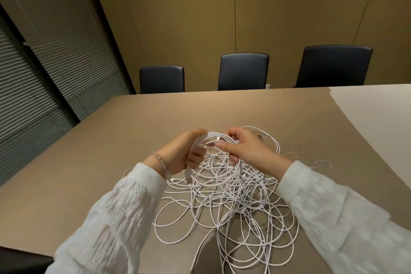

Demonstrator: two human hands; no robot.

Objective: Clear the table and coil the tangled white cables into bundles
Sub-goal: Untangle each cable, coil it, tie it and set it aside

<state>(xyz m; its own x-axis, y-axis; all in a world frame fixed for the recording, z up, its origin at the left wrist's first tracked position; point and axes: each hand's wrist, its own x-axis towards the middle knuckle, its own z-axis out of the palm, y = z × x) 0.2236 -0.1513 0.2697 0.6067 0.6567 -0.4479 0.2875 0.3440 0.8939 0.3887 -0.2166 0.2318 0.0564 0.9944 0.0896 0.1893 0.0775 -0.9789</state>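
Gripping coil (219,140) w/ both hands, table (133,118) far edge well apart.

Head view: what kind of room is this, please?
Probably an office meeting room: a long brown table, three dark chairs lined along its far side, panelled walls and closed window blinds.

a tan tabletop (244,109) fills the foreground, its far right part paler (brighter there). three dark padded chairs (243,71) stand tucked along its far edge. behind them runs an olive-brown panelled wall (200,18) with thin vertical seams. at left, closed horizontal blinds (33,73) between dark frames.
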